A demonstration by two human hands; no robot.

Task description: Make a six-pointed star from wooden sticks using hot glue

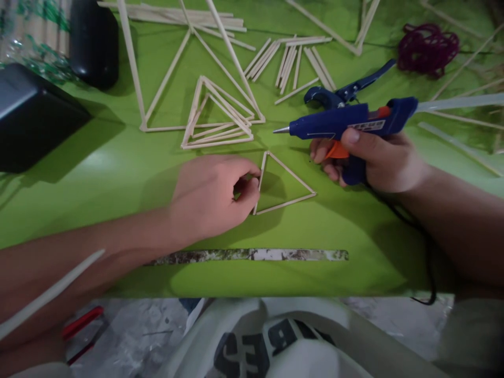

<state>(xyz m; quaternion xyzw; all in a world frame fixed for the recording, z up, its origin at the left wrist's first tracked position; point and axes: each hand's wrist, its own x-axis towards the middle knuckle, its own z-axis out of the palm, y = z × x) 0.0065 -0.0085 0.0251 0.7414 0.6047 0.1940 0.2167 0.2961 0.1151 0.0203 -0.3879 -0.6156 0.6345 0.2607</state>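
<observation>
A small triangle of thin wooden sticks (pixel 291 181) lies flat on the green table (pixel 118 173). My left hand (pixel 212 197) is closed in a pinch on the triangle's left side. My right hand (pixel 374 160) is wrapped round the grip of a blue glue gun (pixel 346 122), a finger on its orange trigger. The gun is held level above the table, its metal tip pointing left, a little above and to the right of the triangle's top corner. A clear glue stick (pixel 460 101) juts out of the gun's back end.
Stacked small stick triangles (pixel 218 113) and larger ones (pixel 165 84) lie behind. Loose short sticks (pixel 291 58) and blue pliers (pixel 346 92) are beyond the gun, dark red yarn (pixel 427 48) at far right. Black objects (pixel 31 113) sit at left. A flat stained strip (pixel 252 255) lies near the front edge.
</observation>
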